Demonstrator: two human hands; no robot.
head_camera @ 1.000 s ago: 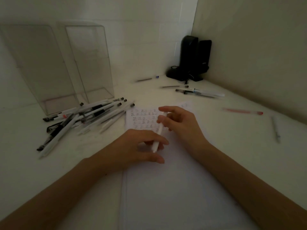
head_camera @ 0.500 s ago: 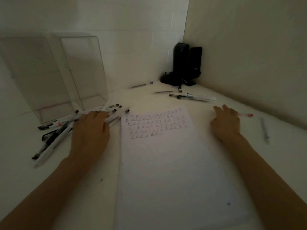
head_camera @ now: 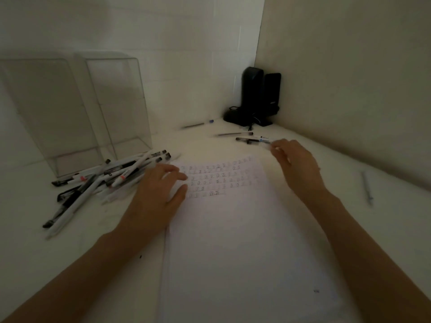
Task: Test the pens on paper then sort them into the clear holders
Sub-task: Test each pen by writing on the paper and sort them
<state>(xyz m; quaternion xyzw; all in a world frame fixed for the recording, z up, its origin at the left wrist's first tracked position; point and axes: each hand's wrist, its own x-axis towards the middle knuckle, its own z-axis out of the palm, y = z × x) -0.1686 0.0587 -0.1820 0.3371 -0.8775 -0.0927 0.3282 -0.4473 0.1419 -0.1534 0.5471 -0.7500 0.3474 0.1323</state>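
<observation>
Your white sheet of paper [head_camera: 233,241] lies between your hands, your left hand [head_camera: 158,197] resting loose-fingered on its edge beside the heap of black-and-white pens [head_camera: 105,180], and the blurred fingertips [head_camera: 277,146] of your right hand [head_camera: 297,166] reaching the black-capped clear pen [head_camera: 249,140], grip unclear.

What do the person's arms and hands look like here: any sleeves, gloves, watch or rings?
Both forearms are bare to the frame's edge, no sleeves. The left hand and right hand are ungloved; no watch or ring shows, though the picture is dim and blurred.
</observation>
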